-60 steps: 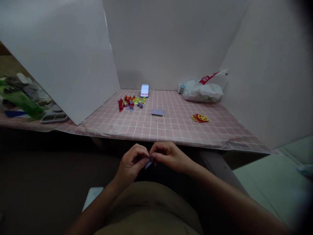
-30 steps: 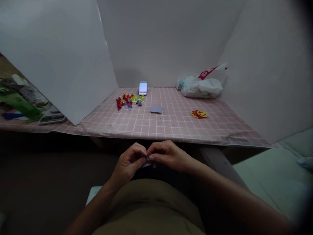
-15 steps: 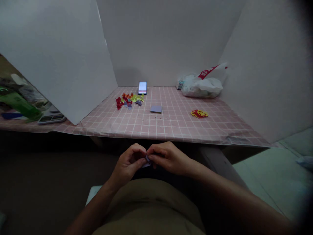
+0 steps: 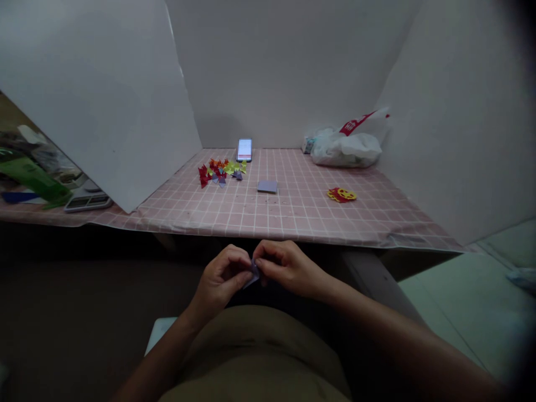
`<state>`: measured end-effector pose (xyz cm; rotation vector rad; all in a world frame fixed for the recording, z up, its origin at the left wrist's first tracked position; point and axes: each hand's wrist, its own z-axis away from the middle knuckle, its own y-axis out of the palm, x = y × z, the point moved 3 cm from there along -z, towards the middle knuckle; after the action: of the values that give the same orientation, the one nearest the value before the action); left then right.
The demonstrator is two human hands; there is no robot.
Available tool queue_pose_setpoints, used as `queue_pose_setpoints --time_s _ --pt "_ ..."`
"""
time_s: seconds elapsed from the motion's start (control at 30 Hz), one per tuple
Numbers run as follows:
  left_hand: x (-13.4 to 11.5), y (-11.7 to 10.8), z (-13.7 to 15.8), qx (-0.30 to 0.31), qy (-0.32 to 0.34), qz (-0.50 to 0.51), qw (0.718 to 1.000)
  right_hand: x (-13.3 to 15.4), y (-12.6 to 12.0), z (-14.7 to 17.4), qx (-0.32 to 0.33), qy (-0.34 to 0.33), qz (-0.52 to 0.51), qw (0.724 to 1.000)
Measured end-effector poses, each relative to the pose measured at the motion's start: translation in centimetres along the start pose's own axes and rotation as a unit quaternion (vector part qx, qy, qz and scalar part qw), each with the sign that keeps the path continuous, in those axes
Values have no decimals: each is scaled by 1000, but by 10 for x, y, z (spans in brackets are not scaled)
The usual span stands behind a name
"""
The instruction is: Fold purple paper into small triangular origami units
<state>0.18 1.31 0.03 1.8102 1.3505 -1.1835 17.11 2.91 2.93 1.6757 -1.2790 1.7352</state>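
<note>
Over my lap, in front of the table edge, my left hand [image 4: 225,276] pinches a small piece of lilac paper [image 4: 253,276] between thumb and fingers. My right hand [image 4: 288,268] is closed on the same paper from the other side, at its upper edge. The paper looks folded, but its shape is mostly covered by my fingers. Beyond my hands, a stack of lilac paper squares [image 4: 267,186] lies on the table. To its left is a pile of small folded paper pieces [image 4: 221,171] in red, orange, yellow and lilac.
A lit phone [image 4: 244,149] stands at the back of the pink checked table [image 4: 301,220]. Red and yellow flat cut-outs [image 4: 341,194] lie to the right, with a white plastic bag [image 4: 347,148] behind. White panels [image 4: 125,100] surround the table; a scale [image 4: 89,201] and green bottle [image 4: 37,178] sit left.
My right hand has shifted slightly upward, and more of the lilac paper shows between my fingers. My left hand keeps its pinch in nearly the same place.
</note>
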Motion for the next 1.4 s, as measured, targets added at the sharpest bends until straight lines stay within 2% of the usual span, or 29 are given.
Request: queue_pose_setpoints --time_s 0.1,0.37,0.57,0.77,1.1,1.27,1.4 --pt "3 1 -1 -13 -3 34 999 0 1 0 3 -4 3 1000" --pt "4 1 -1 -22 18 27 999 -2 1 -1 -6 16 7 1000" --pt "2 0 0 -10 9 -52 999 -6 2 -2 -9 35 -18 999" --pt "3 1 0 11 14 -88 996 -11 3 -3 -20 62 -72 995" --pt "6 4 1 -10 -65 -35 997 -24 11 -6 -24 115 -186 975" --pt "5 3 1 -23 -58 -46 997 -22 10 -5 -31 111 -193 974" --pt "5 1 1 -62 -61 -49 995 -19 7 -6 -50 74 -166 982"
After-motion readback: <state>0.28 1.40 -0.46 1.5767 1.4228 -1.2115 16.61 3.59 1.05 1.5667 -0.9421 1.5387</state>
